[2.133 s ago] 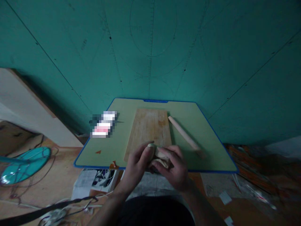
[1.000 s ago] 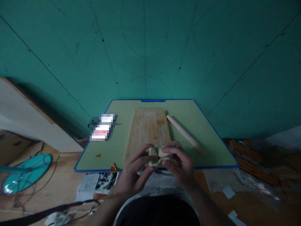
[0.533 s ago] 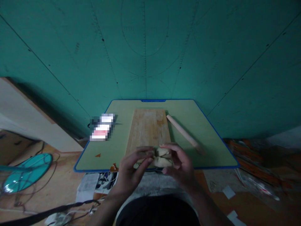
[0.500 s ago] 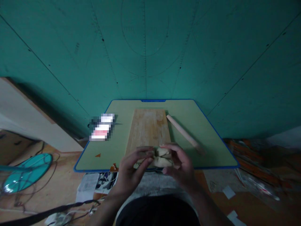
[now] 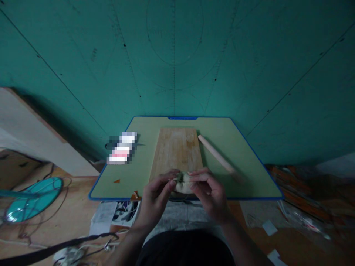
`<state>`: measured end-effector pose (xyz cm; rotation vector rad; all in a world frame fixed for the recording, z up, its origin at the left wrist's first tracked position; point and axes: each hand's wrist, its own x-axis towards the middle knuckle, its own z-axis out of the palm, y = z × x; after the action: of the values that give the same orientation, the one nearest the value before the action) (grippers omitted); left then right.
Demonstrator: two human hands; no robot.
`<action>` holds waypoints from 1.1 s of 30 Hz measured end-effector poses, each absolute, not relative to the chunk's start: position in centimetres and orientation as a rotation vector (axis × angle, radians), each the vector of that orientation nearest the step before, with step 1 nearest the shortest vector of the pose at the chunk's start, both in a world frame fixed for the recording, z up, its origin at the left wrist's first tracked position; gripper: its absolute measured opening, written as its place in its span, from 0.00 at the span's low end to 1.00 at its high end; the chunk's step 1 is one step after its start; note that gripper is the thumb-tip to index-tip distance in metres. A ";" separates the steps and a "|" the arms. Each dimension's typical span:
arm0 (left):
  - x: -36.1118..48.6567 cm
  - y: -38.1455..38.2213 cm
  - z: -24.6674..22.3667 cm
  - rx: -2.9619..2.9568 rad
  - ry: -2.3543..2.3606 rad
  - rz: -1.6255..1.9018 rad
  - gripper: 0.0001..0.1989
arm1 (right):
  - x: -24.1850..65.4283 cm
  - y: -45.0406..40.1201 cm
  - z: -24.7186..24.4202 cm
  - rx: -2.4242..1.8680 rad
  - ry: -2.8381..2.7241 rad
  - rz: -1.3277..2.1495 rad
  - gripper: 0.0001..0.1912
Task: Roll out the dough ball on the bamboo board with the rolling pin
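Observation:
A pale piece of dough (image 5: pixel 183 186), folded with a crease across its top, is held between both hands over the near end of a wooden cutting board (image 5: pixel 177 151). My left hand (image 5: pixel 159 194) pinches its left side between thumb and fingers. On the right side, my right hand (image 5: pixel 209 190) grips the dough with thumb and fingertips. Whatever lies inside the fold is too dim to make out. To the right of the board, a wooden rolling pin (image 5: pixel 217 155) lies at a slant on the table.
The pale green table (image 5: pixel 249 181) has a blue rim and stands against a green wall (image 5: pixel 177 55). A pixelated item (image 5: pixel 122 149) lies on its left side. Small orange scraps (image 5: pixel 135 195) are near the front edge. Cables and a turquoise round base (image 5: pixel 36 199) are on the floor at left.
The dough's split-looking top has been drawn together into a rounder shape. My right hand has moved left and its fingers have closed in on the dough. The view has shifted slightly.

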<state>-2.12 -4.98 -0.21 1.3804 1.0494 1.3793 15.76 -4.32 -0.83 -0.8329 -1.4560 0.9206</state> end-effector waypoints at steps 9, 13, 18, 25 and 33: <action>-2.1 -5.1 -0.6 1.303 0.907 1.361 0.07 | 15.8 -3.3 -1.4 -0.983 -1.401 1.284 0.20; -2.0 -4.6 -1.0 1.459 1.027 1.249 0.17 | 15.1 -3.6 -1.3 -1.013 -1.333 1.251 0.16; -1.1 -4.0 -0.9 1.538 1.158 1.251 0.20 | 14.1 -4.0 -1.3 -1.022 -1.397 1.081 0.14; -0.1 -3.6 -0.1 1.391 1.299 1.341 0.18 | 13.9 -3.5 -1.5 -1.061 -1.387 0.964 0.13; -0.2 -3.0 0.0 1.396 1.308 1.280 0.17 | 13.1 -2.0 -0.3 -1.108 -1.451 0.918 0.15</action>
<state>-0.23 -3.05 0.03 1.3958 1.3081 1.2801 13.10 -2.01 -0.31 -1.1082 -1.4508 0.9175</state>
